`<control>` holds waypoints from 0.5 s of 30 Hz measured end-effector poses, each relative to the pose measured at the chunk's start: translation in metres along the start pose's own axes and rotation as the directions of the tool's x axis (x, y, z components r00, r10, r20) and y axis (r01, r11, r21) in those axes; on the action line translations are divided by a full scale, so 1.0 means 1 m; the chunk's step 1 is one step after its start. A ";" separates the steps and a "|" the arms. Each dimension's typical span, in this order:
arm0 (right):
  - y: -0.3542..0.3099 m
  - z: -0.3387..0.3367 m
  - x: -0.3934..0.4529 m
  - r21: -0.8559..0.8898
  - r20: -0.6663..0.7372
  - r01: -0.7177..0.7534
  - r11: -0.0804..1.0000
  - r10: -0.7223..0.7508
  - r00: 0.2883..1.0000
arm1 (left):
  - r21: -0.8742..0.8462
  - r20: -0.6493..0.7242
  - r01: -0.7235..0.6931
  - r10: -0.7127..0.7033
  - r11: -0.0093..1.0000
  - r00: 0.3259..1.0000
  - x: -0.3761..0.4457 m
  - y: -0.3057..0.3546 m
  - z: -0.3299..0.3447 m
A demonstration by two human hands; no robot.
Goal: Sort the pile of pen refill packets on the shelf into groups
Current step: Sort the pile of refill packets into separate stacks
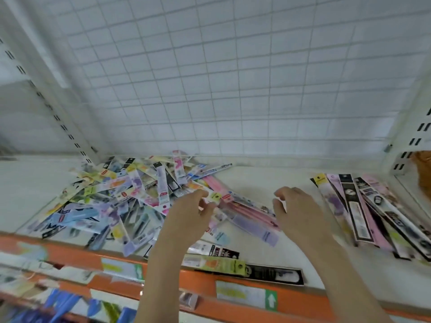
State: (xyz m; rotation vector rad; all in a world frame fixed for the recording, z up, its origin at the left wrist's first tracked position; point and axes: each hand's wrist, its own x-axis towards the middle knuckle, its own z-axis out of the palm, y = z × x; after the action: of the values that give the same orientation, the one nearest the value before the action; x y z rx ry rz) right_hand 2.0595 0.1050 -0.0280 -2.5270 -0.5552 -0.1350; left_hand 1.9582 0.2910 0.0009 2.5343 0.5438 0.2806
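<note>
The jumbled pile of long, narrow, multicoloured plastic refill packets (121, 197) covers the white shelf (268, 180) left of both hands. The left hand (189, 217) pinches a packet at the pile's right edge, though blur hides which; the right hand (293, 210) hovers loosely curled, holding nothing. The packets look light, slippery and flexible, best pinched at the card header. Their long axes point every way.

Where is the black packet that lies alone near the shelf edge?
In the head view, the black packet lies at the shelf's front edge, below both hands, beside a yellow-green packet.
</note>
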 end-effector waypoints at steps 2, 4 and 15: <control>-0.021 0.013 0.001 0.024 0.021 0.022 0.999 -0.022 1.000 | 0.001 -0.063 -0.006 0.006 1.000 0.998 -0.001 -0.023 -0.016; -0.042 0.023 0.003 0.034 0.032 0.040 0.999 -0.041 0.999 | 0.007 -0.099 -0.007 0.008 1.000 0.995 -0.001 -0.045 -0.030; -0.115 0.074 -0.006 -0.031 0.086 0.085 0.996 -0.082 0.993 | 0.065 -0.119 -0.106 0.113 0.992 0.986 0.014 -0.145 -0.068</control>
State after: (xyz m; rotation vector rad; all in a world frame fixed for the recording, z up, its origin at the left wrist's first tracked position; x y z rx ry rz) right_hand 2.0057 0.2300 -0.0353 -2.5538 -0.6979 -0.0688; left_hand 1.9038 0.4414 -0.0190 2.6203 0.4658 0.4695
